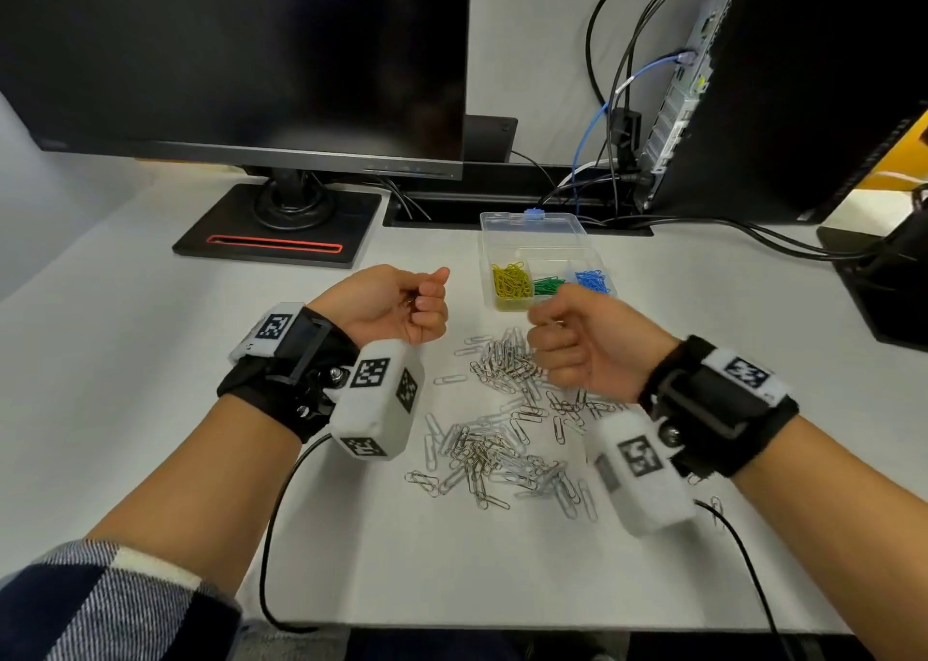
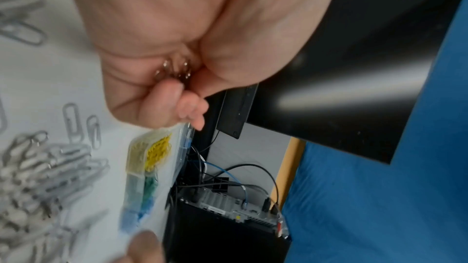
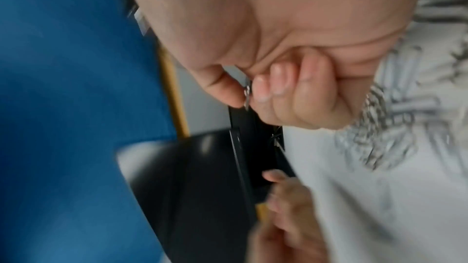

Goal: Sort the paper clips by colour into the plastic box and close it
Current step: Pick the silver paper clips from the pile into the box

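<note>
With both our left hand (image 1: 401, 308) and right hand (image 1: 577, 354) curled round silver clips (image 2: 174, 70), we hovered them near the plastic box (image 1: 532, 238) at one o'clock, probably to drop those in a free compartment.

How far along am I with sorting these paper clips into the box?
Done: yellow clips, green clips and blue clips sit in separate compartments of the open box. In hand: left hand and right hand each grip silver clips. Left: the silver pile on the desk, then closing the lid.
</note>
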Motion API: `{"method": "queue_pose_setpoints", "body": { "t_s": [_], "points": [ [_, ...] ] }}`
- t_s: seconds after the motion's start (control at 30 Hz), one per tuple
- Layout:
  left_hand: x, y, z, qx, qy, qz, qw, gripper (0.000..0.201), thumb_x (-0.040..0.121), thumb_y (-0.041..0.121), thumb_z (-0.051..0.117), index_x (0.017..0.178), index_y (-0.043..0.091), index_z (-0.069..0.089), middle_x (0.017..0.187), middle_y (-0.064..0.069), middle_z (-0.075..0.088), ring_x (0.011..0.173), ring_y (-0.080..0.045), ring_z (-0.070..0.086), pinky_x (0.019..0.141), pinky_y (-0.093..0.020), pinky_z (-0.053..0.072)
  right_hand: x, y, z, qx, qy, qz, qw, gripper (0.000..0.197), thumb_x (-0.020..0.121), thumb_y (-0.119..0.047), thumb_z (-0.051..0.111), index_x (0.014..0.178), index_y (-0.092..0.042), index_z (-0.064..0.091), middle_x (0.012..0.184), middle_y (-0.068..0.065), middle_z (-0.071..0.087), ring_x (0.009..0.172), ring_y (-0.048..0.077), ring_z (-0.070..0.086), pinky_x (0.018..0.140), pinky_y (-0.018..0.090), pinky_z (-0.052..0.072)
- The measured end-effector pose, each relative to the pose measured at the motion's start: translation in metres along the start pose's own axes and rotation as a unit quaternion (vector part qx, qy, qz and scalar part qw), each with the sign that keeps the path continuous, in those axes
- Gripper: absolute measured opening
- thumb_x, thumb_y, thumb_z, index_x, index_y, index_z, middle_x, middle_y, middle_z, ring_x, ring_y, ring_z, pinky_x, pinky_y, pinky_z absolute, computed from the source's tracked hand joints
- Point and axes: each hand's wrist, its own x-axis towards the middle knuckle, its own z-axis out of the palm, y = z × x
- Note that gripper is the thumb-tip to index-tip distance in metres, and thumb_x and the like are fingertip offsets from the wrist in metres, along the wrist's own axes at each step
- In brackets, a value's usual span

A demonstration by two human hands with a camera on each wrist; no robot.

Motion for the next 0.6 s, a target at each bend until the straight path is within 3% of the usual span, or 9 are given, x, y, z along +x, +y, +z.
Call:
{"method": "queue_pose_setpoints", "body": {
  "t_s": [0.1,0.17,0.2,0.3,0.33,0.37,0.47,0.6],
  "points": [
    [-0.005,-0.003,0.004,0.173,0.039,0.008,0.984,0.021,0.1,0.004,0.035,0.087,0.01,0.051,0.055,0.005,0.031,0.04,-0.007,0.025,0.035,-0.015,0.019,-0.011,0.007,-0.013,0.24,-0.076,0.006,0.968,0.009,0.079,-0.02,0.036,0.07,-0.018,0.034,0.063,-0.007,0.018,0.05,0.008,0.017,0.042,0.021,0.022],
    [-0.013,-0.008,0.017,0.372,0.071,0.023,0.925,0.02,0.097,0.005,0.037,0.087,0.009,0.054,0.054,0.004,0.026,0.042,-0.008,0.02,0.036,-0.017,0.015,-0.019,0.012,-0.02,0.303,-0.11,-0.001,0.947,0.006,0.076,-0.02,0.037,0.071,-0.017,0.036,0.063,-0.006,0.02,0.051,0.009,0.019,0.044,0.022,0.026],
    [-0.02,-0.012,0.026,0.486,0.081,0.03,0.87,0.021,0.096,0.006,0.039,0.086,0.008,0.057,0.054,0.004,0.029,0.043,-0.009,0.023,0.037,-0.018,0.018,-0.023,0.014,-0.022,0.311,-0.12,-0.005,0.943,0.006,0.076,-0.02,0.037,0.071,-0.016,0.037,0.063,-0.006,0.022,0.052,0.009,0.02,0.045,0.023,0.027],
    [-0.038,-0.029,0.045,0.769,0.075,0.037,0.634,0.023,0.094,0.024,0.053,0.075,0.015,0.063,0.057,0.005,0.048,0.05,-0.01,0.041,0.045,-0.018,0.035,-0.035,0.019,-0.029,0.33,-0.13,-0.001,0.935,0.008,0.077,-0.019,0.037,0.073,-0.014,0.042,0.064,-0.004,0.024,0.053,0.01,0.021,0.047,0.025,0.028],
    [-0.042,-0.036,0.047,0.809,0.071,0.029,0.582,0.026,0.092,0.03,0.057,0.071,0.015,0.059,0.059,0.005,0.05,0.053,-0.011,0.045,0.05,-0.02,0.038,-0.038,0.021,-0.031,0.337,-0.137,0.002,0.931,0.008,0.078,-0.018,0.038,0.074,-0.013,0.042,0.064,-0.004,0.025,0.053,0.011,0.022,0.048,0.025,0.028],
    [-0.046,-0.044,0.048,0.832,0.076,0.016,0.549,0.03,0.089,0.035,0.061,0.068,0.015,0.054,0.061,0.004,0.051,0.056,-0.013,0.048,0.055,-0.023,0.04,-0.042,0.022,-0.033,0.34,-0.141,0.004,0.93,0.007,0.078,-0.018,0.038,0.075,-0.013,0.042,0.065,-0.003,0.025,0.054,0.012,0.023,0.049,0.026,0.028],
    [-0.05,-0.063,0.047,0.866,0.101,0.001,0.491,0.039,0.081,0.041,0.069,0.065,0.017,0.043,0.065,0.003,0.053,0.072,-0.02,0.058,0.066,-0.03,0.048,-0.054,0.028,-0.039,0.334,-0.161,0.001,0.929,0.009,0.083,-0.018,0.035,0.078,-0.014,0.042,0.066,-0.002,0.027,0.056,0.012,0.024,0.051,0.026,0.028],
    [-0.049,-0.072,0.047,0.876,0.113,0.006,0.47,0.039,0.079,0.041,0.071,0.068,0.016,0.043,0.066,0.004,0.053,0.073,-0.021,0.059,0.065,-0.03,0.047,-0.063,0.039,-0.046,0.32,-0.174,0.002,0.931,0.02,0.09,-0.021,0.027,0.08,-0.014,0.043,0.067,-0.001,0.029,0.057,0.013,0.026,0.053,0.027,0.029]
  ]
}}
